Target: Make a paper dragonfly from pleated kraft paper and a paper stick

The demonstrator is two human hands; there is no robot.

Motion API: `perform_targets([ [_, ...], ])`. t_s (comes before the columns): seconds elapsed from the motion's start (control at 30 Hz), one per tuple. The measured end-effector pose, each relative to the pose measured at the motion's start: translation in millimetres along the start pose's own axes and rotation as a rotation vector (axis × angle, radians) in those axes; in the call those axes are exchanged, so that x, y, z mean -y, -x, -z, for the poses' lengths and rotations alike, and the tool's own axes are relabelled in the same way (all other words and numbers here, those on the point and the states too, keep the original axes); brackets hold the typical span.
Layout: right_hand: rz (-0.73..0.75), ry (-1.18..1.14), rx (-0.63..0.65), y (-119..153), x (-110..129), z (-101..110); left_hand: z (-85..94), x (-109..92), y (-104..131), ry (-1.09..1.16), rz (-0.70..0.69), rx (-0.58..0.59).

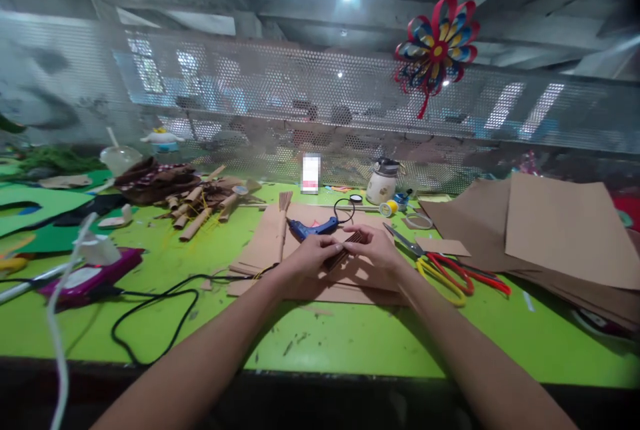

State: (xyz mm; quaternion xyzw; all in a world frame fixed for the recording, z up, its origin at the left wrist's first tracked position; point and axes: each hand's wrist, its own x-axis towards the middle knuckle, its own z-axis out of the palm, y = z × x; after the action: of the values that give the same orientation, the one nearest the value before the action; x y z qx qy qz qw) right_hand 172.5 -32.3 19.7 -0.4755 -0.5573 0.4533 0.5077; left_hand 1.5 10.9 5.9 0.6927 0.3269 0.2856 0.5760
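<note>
Brown ridged card (343,254) is being pinched narrowly by the left hand (316,253) and right hand (376,247), seemingly part-formed; one paper bundle (283,233) is lying nearby, apparently formed.

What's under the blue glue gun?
Brown cardboard shows around the blue glue gun, with a small red patch beside it; whatever lies directly beneath its body is covered.

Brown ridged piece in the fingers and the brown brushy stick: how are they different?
The ridged piece is held by the left hand and right hand; the brushy stick lies on the cardboard. The ridged piece looks shorter and darker; the brushy stick is longer and paler, with a fanned-out end. Both are brown.
</note>
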Motion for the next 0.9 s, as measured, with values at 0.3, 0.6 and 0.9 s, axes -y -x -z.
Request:
perform_targets([
  [0.3,0.02,0.051,0.034,0.5,-6.1,0.4,4.0,-3.0,0.5,0.005,-0.002,0.007],
  [0.6,0.058,-0.061,0.062,-6.0,-10.7,3.2,2.5,-8.5,3.8,-0.013,-0.017,-0.036],
  [0.9,0.114,0.008,0.045,-2.1,-4.0,5.5,4.1,-10.8,-0.5,-0.27,-0.19,-0.21],
])
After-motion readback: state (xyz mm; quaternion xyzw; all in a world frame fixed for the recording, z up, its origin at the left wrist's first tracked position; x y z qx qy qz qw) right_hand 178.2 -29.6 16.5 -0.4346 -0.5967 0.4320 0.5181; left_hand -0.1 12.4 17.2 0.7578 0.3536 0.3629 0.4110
